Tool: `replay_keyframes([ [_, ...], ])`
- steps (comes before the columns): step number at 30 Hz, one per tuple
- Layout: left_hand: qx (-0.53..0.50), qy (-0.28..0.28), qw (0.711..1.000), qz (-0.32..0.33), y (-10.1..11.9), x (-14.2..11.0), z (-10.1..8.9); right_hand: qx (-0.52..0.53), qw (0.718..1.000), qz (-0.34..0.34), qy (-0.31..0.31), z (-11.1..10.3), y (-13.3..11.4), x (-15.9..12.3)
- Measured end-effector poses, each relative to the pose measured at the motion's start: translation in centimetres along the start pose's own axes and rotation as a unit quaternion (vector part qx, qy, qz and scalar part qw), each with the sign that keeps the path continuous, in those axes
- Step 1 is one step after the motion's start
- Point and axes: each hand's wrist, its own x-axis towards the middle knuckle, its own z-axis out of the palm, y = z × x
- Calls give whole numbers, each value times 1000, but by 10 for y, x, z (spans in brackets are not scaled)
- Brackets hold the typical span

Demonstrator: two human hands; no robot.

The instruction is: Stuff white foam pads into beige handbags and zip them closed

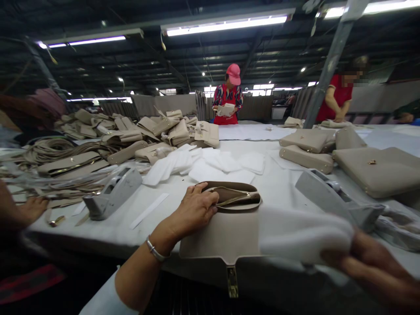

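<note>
"What's fuzzy?"
"The right hand (369, 258) and the white padding (305, 236) it holds."
"What's hiding?"
"The left hand (196, 208) covers one end of the open bag (226, 232). Its deep inside is too dark to see."
"What's cut off?"
"The big bag (380, 173) at the right edge."

My view: a bag workshop
I see overhead tube lights (227, 26), heaped beige bags (179, 131), and co-workers in red (229, 95) across the worktable (278, 192).

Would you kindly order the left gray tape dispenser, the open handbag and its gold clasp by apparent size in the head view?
Largest: open handbag, partly covered by the left hand
Next: left gray tape dispenser
Smallest: gold clasp
</note>
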Motion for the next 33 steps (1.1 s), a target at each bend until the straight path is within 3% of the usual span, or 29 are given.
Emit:
replay_keyframes([
  [2,2,7,1000,3,0,-1,0,55,995,-36,77,1,-26,29],
  [6,-8,10,1000,4,4,-8,-2,90,989,-117,17,46,-46,91],
  [10,-18,9,1000,21,2,-15,-2,-95,981,-171,-4,70,-38,121],
  [13,-23,4,999,28,-4,-11,1,-254,938,-231,-51,64,-34,118],
  [16,-29,-6,999,16,-8,-5,2,-332,903,-254,-103,55,-36,110],
  [20,-30,-24,999,34,-9,-4,-5,-335,892,-206,-224,42,-46,117],
  [22,-26,-22,998,61,-8,-7,-9,-284,896,-126,-318,35,-57,131],
  [25,-18,-15,997,74,-9,-12,-13,-264,873,-22,-410,34,-79,155],
  [27,-16,-9,997,76,-11,-13,-13,-363,841,-24,-400,41,-94,168],
  [30,-5,3,995,97,-16,-13,-11,-538,772,-83,-328,59,-105,175],
  [31,3,8,995,103,-17,-13,-11,-559,763,-109,-304,65,-104,175],
  [33,21,20,994,101,-17,-12,-9,-542,782,-171,-256,74,-95,171],
])
